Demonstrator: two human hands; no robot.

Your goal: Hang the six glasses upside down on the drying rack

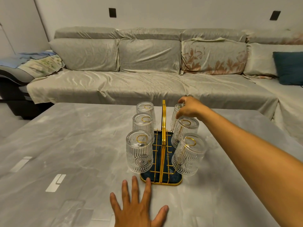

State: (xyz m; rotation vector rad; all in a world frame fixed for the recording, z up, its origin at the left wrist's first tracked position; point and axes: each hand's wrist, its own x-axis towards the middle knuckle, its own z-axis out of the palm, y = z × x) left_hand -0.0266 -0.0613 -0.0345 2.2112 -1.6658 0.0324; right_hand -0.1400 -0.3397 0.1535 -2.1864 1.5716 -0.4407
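Observation:
A gold wire drying rack point(163, 128) with a dark blue tray base point(177, 181) stands on the grey marble table point(73, 145). Three ribbed clear glasses hang upside down on its left side: near point(139, 153), middle point(141, 124), far point(145, 109). On the right side, a near glass point(188, 155) and a middle glass point(185, 128) hang tilted outward. My right hand point(190, 108) grips the far right glass point(176, 113), upside down at its peg. My left hand point(139, 205) lies flat on the table, fingers spread, just in front of the tray.
A long sofa point(147, 82) draped in pale cloth runs behind the table, with a teal cushion point(288, 68) at the right and folded cloths point(32, 61) at the left. The table's far edge lies just behind the rack.

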